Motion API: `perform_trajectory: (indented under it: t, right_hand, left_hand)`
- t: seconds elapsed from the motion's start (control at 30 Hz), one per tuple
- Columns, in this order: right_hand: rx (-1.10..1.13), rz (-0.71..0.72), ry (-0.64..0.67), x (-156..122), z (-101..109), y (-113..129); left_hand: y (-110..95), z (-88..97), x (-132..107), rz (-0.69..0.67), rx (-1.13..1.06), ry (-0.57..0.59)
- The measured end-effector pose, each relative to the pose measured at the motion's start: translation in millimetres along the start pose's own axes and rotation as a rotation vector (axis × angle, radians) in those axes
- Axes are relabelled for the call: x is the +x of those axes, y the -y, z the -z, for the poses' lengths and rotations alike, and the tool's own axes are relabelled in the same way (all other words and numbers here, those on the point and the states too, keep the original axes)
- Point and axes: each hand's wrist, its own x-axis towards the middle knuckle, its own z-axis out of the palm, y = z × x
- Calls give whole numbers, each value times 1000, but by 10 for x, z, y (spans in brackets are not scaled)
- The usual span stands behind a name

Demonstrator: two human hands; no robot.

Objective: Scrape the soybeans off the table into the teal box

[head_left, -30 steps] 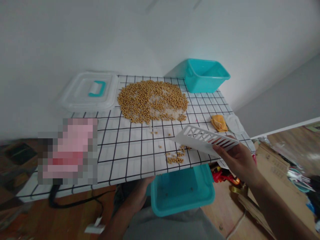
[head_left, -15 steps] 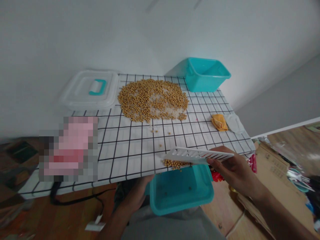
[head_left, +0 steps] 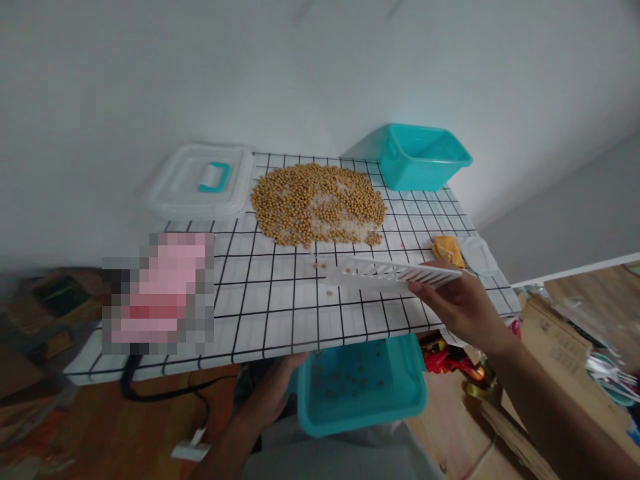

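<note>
Right hand (head_left: 459, 301) grips a scraper (head_left: 371, 283); left hand (head_left: 276, 387) is by the tub (head_left: 364, 425), grip hidden. Most beans (head_left: 287, 203) lie beyond both, few inside.

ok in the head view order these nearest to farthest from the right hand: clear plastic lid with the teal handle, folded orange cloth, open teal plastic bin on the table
1. Orange cloth, just beyond the right hand
2. Teal bin, back right of the table
3. Clear lid, back left

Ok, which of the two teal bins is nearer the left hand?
The lower teal bin, beside the left hand, below the front edge of the table; the other teal bin stands on top, far right.
</note>
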Motion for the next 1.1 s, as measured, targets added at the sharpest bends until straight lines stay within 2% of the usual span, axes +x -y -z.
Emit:
perform_trajectory:
  t: [0.1,0.2,0.43,0.53,0.63,0.73,0.8,0.9,1.03,1.1]
  right_hand:
    - [-2,37,84,233,-59,-20]
    - [14,29,157,267,-96,-39]
    - [115,-98,312,-124,-42,-16]
    - [152,-146,360,-219,28,1]
    - [144,-133,240,-163,101,-63]
    - [94,-95,17,8,156,-190]
    - [107,-79,-67,129,177,-273]
    - [119,-73,-71,247,190,-356]
    - [107,-80,-28,281,186,-391]
    - [122,-76,-26,281,185,-392]
  left_hand:
    - [-15,16,-10,14,35,2]
    - [-1,77,9,-29,31,40]
    - [173,242,104,76,-13,-84]
    - [128,194,89,61,-24,-56]
    - [62,115,56,-5,-2,16]
    - [50,88,36,-15,5,-51]
    - [58,101,31,3,22,-51]
    - [46,113,18,-1,47,18]
    - [-7,45,-16,-7,28,-28]
    - [-24,5,-21,-39,0,-16]
